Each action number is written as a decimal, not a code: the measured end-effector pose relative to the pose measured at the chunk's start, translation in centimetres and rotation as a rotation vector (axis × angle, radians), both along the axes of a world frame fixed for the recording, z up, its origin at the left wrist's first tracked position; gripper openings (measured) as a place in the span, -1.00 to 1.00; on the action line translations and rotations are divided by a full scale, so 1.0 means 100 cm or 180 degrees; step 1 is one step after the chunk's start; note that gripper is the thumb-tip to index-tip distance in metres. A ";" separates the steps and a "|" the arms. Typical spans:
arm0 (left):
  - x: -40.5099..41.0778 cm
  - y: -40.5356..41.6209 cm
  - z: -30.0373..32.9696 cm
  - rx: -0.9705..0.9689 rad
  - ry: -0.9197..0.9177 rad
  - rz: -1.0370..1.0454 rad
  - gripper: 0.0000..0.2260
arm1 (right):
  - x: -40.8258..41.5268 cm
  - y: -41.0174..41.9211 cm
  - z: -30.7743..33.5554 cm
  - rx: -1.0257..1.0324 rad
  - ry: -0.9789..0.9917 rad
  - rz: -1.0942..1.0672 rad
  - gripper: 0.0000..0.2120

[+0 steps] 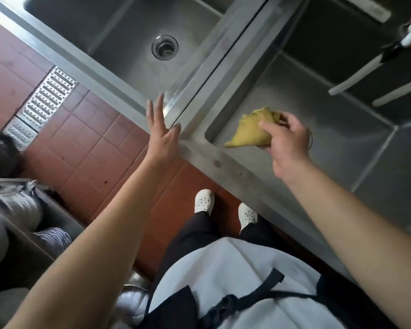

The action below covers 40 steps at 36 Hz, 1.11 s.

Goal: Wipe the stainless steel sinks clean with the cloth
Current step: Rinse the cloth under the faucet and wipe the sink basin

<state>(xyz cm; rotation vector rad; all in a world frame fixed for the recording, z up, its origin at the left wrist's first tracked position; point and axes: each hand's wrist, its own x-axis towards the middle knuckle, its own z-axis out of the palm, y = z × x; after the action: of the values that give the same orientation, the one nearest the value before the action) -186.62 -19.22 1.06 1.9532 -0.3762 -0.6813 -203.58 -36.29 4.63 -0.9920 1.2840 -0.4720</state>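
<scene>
Yellow cloth [249,131] bunched in right hand [288,141] grip, over near corner of right sink [318,110]. Left hand [163,136] flat, fingers spread, at rim. Advice: flatten cloth, press firmly, overlap strokes.

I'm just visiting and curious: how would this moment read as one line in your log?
task: wipe sinks | right hand: grips yellow cloth over right sink | left hand: open, at sink rim | left sink: untouched

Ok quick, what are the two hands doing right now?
Left hand: open, fingers straight, holding nothing, at the sink's front edge.
Right hand: closed on the yellow cloth, above the right sink.
</scene>
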 end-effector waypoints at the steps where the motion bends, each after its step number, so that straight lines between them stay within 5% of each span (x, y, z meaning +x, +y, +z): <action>1: 0.008 0.010 0.010 -0.0047 0.0010 0.0090 -0.36 | 0.014 0.007 0.007 0.0215 -0.0173 -0.0082 -0.67; 4: 0.021 0.033 0.034 -0.0083 0.0034 0.0285 -0.43 | 0.046 0.027 0.019 0.0952 -0.0469 -0.0241 -0.71; 7: 0.022 0.038 0.044 0.0117 -0.0417 -0.0192 -0.41 | 0.057 0.051 0.012 0.1193 -0.0032 0.0105 -0.79; 10: 0.010 0.027 0.030 0.0599 -0.1289 -0.1711 -0.34 | 0.047 0.075 -0.017 0.0877 0.0789 0.0483 -0.78; 13: -0.015 0.021 -0.004 0.1773 -0.1816 -0.3459 -0.30 | 0.028 0.085 -0.038 0.0234 0.1429 0.0586 -0.91; 15: -0.032 0.024 -0.023 0.2150 -0.2267 -0.3933 -0.20 | 0.014 0.085 -0.042 0.0099 0.1504 0.0632 -0.81; 18: -0.043 0.017 -0.030 0.1857 -0.2412 -0.3610 -0.23 | -0.014 0.083 -0.041 -0.0146 0.1655 0.0824 -0.58; 26: -0.049 0.010 -0.039 0.2044 -0.2424 -0.3888 -0.19 | -0.152 0.086 -0.044 -0.1397 0.2951 0.1333 -0.57; 32: -0.074 0.012 -0.038 0.1877 -0.2406 -0.3732 -0.12 | -0.247 0.107 -0.045 -0.1167 0.3845 0.1858 -0.49; 40: -0.141 0.000 -0.037 0.2068 -0.2407 -0.3704 -0.12 | -0.300 0.123 -0.062 -0.1173 0.3525 0.2089 -0.38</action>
<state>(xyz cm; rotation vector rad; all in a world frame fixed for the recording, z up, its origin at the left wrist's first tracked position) -200.74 -19.23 -2.64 2.4570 -2.0667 -0.7750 -233.58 -24.02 -1.52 -2.0432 1.7090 0.4607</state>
